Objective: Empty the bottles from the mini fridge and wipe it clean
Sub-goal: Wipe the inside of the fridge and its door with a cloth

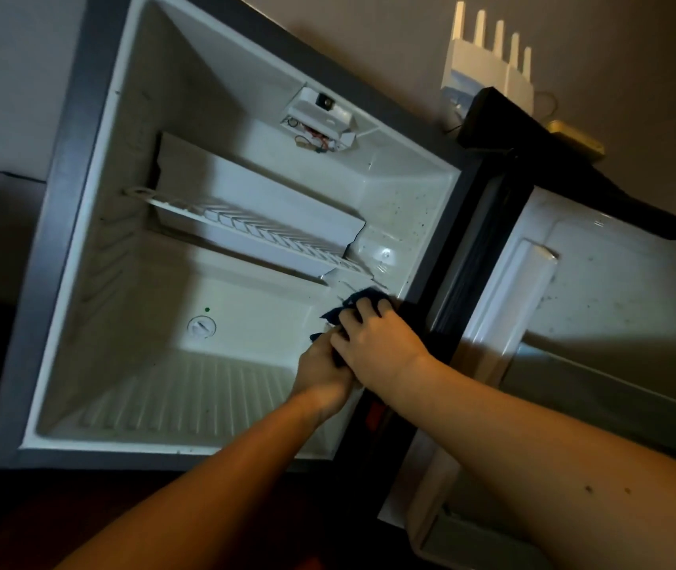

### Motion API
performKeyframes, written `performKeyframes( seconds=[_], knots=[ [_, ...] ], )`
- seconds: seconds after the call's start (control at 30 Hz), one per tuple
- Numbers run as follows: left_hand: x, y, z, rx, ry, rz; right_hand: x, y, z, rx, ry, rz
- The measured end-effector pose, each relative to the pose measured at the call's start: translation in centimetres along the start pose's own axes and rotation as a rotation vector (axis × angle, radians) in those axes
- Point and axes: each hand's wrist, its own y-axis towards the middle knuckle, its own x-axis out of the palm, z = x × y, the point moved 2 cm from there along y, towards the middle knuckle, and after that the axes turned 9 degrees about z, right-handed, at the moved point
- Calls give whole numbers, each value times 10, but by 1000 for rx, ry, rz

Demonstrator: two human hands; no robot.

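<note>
The mini fridge [81, 281] stands open, its white inside holding no bottles. A wire shelf [246, 228] crosses the middle. A dark blue cloth [365, 300] lies against the lower right inner wall. My right hand [377, 343] grips the cloth from above, fingers curled over it. My left hand [322, 370] sits just below and left of the right hand and holds the cloth's lower part; its fingers are mostly hidden.
The fridge door [616, 306] hangs open to the right, its inner panel speckled with dark spots. A white router [488, 63] with several antennas stands on top at the back, next to a black box [492, 117]. Dark floor lies below.
</note>
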Motion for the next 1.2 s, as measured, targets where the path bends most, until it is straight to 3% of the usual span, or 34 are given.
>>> performKeyframes(
  seconds=[0.4,0.53,0.67,0.77,1.03,1.1,1.2],
  knots=[
    [-8,-31,8,-59,-22,-136,-13,-29,-3,83,229,-78],
    [-15,-31,15,-119,-111,-109,-18,-30,0,143,435,-6],
    [-26,-21,23,-264,-329,41,-24,-31,10,383,888,286],
    [-38,-11,35,-255,-392,127,-24,-30,10,606,1136,440],
    [-41,-4,46,-123,-283,132,-21,-13,-3,914,1989,190],
    [-39,-5,49,-53,-232,60,-19,-9,-1,1041,2100,237],
    [-38,0,52,64,-59,-74,-9,-9,7,1223,2078,365]
  ],
)
